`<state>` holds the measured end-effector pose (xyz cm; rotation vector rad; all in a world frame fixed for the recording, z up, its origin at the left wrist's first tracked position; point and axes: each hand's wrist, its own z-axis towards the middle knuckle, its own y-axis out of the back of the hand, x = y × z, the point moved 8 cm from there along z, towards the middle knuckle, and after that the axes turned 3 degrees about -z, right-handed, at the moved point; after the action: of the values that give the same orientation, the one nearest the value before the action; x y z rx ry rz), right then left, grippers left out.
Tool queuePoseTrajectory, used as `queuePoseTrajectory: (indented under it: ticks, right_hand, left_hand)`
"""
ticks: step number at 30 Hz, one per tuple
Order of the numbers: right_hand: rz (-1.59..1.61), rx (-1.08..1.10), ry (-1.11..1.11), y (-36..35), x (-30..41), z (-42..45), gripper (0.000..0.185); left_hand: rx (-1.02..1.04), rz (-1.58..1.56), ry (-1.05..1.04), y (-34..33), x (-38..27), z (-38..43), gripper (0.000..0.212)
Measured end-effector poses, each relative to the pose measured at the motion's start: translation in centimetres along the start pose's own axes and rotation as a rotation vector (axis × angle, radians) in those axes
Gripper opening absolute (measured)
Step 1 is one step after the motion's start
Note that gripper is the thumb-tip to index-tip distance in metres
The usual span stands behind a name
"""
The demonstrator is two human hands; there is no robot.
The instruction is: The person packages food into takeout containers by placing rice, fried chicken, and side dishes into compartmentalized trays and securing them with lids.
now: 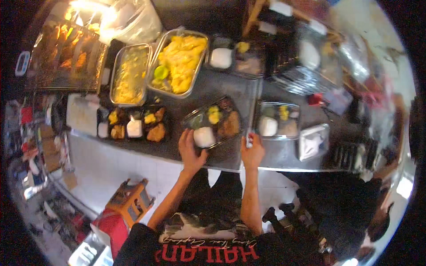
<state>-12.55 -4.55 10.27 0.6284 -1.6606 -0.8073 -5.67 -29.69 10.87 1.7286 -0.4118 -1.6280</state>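
Note:
A black compartment meal tray (229, 136) lies slanted on the dark counter before me. It holds a white mound of rice (204, 137), yellow pieces (213, 114) and brown fried food (229, 124). My left hand (192, 153) grips its near left corner, thumb at the front edge. To the right of this tray, my right hand (253, 151) pinches a small white item (249, 141), too blurred to name. Just beyond that hand sits another filled tray (279, 137) with a shiny clear cover.
More filled trays (144, 134) stand at the left. Behind are clear tubs of yellow food (181, 66) and paler yellow food (129, 76), beside a lit display case (66, 60). At right lie a clear-wrapped white pack (313, 142) and stacked clear lids (299, 81). A person stands at far right.

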Motion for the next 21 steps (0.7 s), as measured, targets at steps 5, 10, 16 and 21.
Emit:
queuePoseTrajectory:
  ticks: [5,10,16,21]
  right_hand:
    - [-0.39,0.005,0.297,-3.5,4.7,5.3,0.059]
    - [-0.072,0.025,0.219,0.2,4.5,3.6,0.069]
    - [0.014,-0.158,0.159,14.2,-3.8,7.2,0.068]
    - [0.055,-0.158,0.115,17.4,-13.9,13.3,0.068]
  left_hand:
    - [-0.016,-0.833,0.856,-5.3,8.3,-1.8,0.053]
    - [-0.041,-0.887,0.788,-4.0,7.1,-2.1,0.062]
    - [-0.004,-0.693,0.419,-10.2,-6.6,1.2,0.045]
    - [0.038,-0.372,0.281,-20.9,-10.9,2.4,0.049]
